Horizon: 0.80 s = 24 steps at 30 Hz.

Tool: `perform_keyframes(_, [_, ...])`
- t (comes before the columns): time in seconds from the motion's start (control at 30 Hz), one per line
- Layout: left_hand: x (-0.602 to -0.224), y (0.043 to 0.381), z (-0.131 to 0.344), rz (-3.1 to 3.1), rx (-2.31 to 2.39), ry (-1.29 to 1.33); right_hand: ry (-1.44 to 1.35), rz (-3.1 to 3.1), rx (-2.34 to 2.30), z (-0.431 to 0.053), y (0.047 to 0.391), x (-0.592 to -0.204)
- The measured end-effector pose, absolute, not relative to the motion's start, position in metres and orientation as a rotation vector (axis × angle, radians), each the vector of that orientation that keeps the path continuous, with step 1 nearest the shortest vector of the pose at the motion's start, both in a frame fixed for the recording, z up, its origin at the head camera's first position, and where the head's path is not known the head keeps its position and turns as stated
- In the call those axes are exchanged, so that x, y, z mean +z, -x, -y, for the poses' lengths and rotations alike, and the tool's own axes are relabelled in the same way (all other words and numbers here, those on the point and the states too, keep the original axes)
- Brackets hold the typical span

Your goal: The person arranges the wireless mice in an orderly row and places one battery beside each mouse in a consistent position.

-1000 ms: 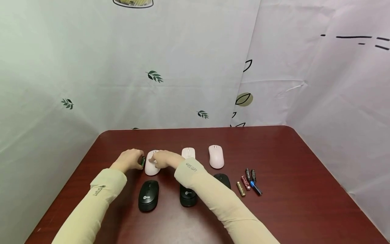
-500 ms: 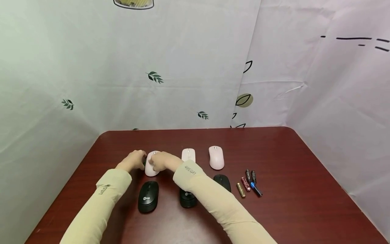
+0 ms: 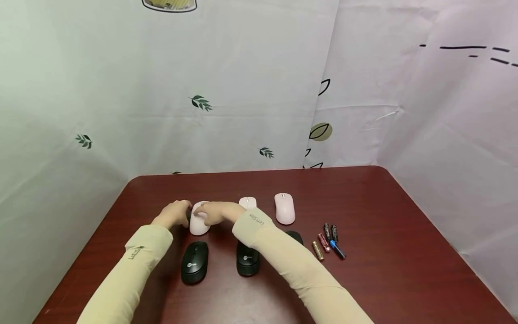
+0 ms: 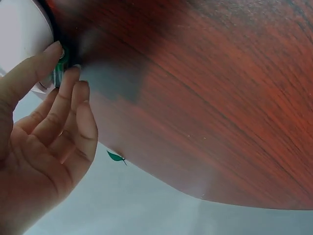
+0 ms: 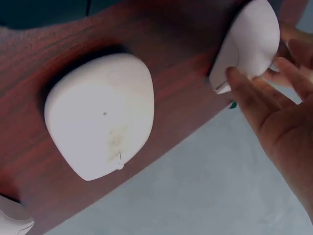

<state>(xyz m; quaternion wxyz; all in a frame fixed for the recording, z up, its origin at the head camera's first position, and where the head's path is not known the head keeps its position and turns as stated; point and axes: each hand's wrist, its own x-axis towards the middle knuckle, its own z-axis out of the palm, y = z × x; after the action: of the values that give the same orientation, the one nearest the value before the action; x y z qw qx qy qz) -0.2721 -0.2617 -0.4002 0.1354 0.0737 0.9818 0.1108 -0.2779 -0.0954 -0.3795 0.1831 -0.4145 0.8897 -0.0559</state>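
Currently, the left hand (image 3: 173, 213) pinches a small green battery (image 4: 58, 72) between thumb and fingertips, and the right hand (image 3: 218, 212) grasps a pale mouse (image 3: 198, 226), its thumb and fingers set about the shell. Bearings are read from this mouse, twelve toward the far table edge. Mouse located on the far part of the dark red table (image 3: 404, 270), near the ten-o'clock corner; left hand and battery at its nine o'clock, battery close by the mouse's side, contact between the two not determinable. A second pale mouse (image 3: 247, 202) lies between two and three o'clock, partly covered by the right sleeve (image 3: 299, 265); a third pale mouse (image 3: 285, 209) lies farther out, near three. First black mouse (image 3: 194, 265) at six o'clock, second black mouse (image 3: 247, 261) at four, third black mouse (image 3: 295, 236) just past three, mostly hidden by the same sleeve. Well out past three o'clock, loose batteries form a group: two black batteries (image 3: 327, 231) at its far side, a red battery (image 3: 323, 243), a gold battery (image 3: 317, 250) and a blue battery (image 3: 337, 249). White cloth (image 3: 243, 67) printed with leaves hangs behind the table.
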Motion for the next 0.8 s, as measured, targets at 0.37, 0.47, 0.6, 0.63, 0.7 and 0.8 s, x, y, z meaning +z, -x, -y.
perform_keyframes(0.37, [-0.388, 0.261, 0.263, -2.847, 0.171, -0.237, 1.275, -2.743, -0.625, 0.044, 0.255, -0.348])
perform_keyframes(0.47, [-0.386, 0.256, 0.265, -2.888, 0.155, -0.277, 1.287, -2.779, -0.715, 0.019, 0.248, -0.338])
perform_keyframes(0.6, [-0.383, 0.248, 0.264, -2.971, 0.139, -0.336, 1.294, -2.834, -0.838, -0.015, 0.240, -0.322])
perform_keyframes(0.63, [-0.382, 0.246, 0.263, -3.004, 0.131, -0.351, 1.289, -2.863, -0.876, -0.024, 0.238, -0.318])
perform_keyframes(0.7, [-0.378, 0.241, 0.257, -3.082, 0.114, -0.379, 1.266, -2.928, -0.965, -0.042, 0.236, -0.314])
perform_keyframes(0.8, [-0.372, 0.235, 0.245, -3.209, 0.098, -0.410, 1.170, -3.017, -1.085, -0.067, 0.234, -0.313])
